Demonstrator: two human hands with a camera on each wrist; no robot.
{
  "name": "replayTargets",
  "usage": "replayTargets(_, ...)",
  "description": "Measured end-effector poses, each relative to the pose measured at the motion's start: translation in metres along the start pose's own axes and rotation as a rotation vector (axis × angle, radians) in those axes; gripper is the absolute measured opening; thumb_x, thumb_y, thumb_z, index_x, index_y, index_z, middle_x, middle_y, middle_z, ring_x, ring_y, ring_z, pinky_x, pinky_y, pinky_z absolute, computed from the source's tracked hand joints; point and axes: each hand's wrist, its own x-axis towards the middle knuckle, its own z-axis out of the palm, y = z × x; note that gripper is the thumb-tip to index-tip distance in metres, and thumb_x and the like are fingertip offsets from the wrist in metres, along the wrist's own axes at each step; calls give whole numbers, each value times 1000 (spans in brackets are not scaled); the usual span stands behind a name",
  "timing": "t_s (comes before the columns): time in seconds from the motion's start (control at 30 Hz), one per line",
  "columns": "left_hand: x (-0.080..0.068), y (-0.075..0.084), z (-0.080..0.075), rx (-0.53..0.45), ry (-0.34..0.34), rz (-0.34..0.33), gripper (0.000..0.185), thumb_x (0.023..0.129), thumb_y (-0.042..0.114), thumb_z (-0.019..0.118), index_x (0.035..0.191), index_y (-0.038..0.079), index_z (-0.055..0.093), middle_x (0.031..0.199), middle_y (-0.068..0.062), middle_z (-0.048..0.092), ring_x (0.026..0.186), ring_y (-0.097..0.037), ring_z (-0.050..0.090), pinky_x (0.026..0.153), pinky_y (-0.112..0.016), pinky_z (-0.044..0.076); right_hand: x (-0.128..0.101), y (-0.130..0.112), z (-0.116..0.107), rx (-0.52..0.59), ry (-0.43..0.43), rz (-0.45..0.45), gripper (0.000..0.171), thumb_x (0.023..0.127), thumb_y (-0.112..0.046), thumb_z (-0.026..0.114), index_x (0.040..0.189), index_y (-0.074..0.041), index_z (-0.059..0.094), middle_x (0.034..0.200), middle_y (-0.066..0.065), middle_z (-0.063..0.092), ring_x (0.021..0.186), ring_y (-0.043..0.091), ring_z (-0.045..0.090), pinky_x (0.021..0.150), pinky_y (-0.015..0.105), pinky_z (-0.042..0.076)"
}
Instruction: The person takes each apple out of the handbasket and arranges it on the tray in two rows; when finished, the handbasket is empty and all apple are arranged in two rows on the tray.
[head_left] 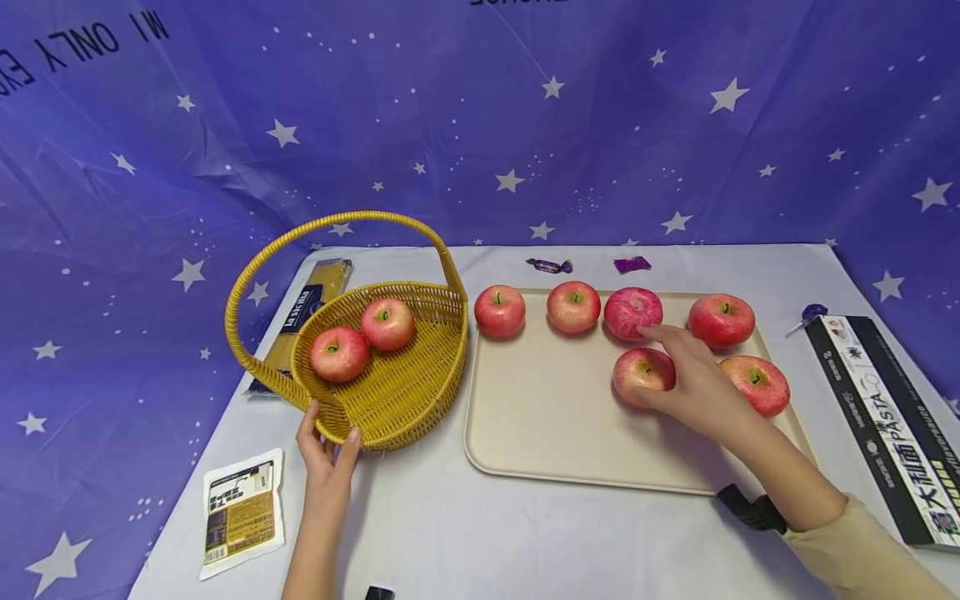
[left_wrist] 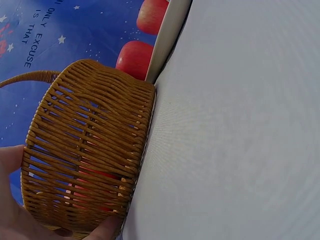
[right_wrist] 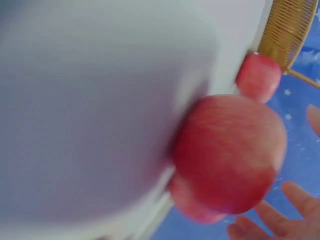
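A yellow wicker basket (head_left: 397,417) with a tall handle stands on the left side of the table, two red apples (head_left: 340,353) inside it. My left hand (head_left: 327,462) holds the basket's near end by the handle's foot; in the left wrist view its fingers span the woven wall. Several apples sit on a beige tray (head_left: 540,417) to the right. Over the tray, my right hand (head_left: 697,379) spreads thumb and fingers around a near apple (head_left: 637,375). The right wrist view shows a gap between the fingers (right_wrist: 275,220) and the large blurred apple (right_wrist: 230,155).
Yellow pasta in a packet (head_left: 322,279) lies behind the basket, a white-edged pouch (head_left: 243,512) at front left. Two purple wrapped candies (head_left: 551,267) lie beyond the tray. At right are a lollipop (head_left: 813,312) and a long black pasta box (head_left: 885,425). A starry blue cloth hangs behind.
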Motion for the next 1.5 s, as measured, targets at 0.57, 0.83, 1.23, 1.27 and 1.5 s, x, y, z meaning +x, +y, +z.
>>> replayTargets(0.57, -1, 4, -2, -34, -1, -32, 70, 101, 14, 48, 154, 22, 2, 158, -8, -5, 144, -30, 4, 105, -15, 29, 99, -123, 71, 208, -75, -297, 68, 81, -29, 78, 140, -12, 47, 140, 7, 48, 132, 23, 40, 107, 44, 36)
replayTargets(0.83, 0, 5, -2, -53, -11, -11, 70, 101, 12, 46, 154, 21, 2, 158, -8, -3, 144, -30, 5, 103, -13, 30, 155, -178, 128, 145, -211, -308, 75, 83, -38, 75, 144, -13, 41, 140, 7, 47, 128, 19, 43, 106, 35, 37)
replayTargets(1.23, 0, 4, -1, -28, -18, -34, 71, 101, 13, 47, 154, 22, 2, 158, -7, -4, 144, -29, 5, 104, -12, 29, 203, -209, 185, -34, -260, -118, 84, 79, -46, 76, 147, -15, 38, 142, 13, 42, 127, 32, 44, 103, 42, 40)
replayTargets(1.27, 1, 4, -1, -23, -20, -37, 71, 101, 14, 47, 154, 23, 1, 158, -7, -4, 144, -29, 5, 103, -12, 29, 204, -207, 187, -36, -269, -107, 84, 79, -45, 76, 147, -15, 38, 143, 13, 41, 127, 32, 45, 102, 42, 41)
replayTargets(1.5, 1, 2, -4, 2, -21, -57, 71, 101, 16, 47, 154, 25, 0, 159, -5, -7, 144, -29, 3, 105, -14, 27, 203, -201, 196, -23, -275, -80, 79, 77, -44, 78, 141, -13, 44, 135, 12, 46, 116, 28, 53, 95, 40, 47)
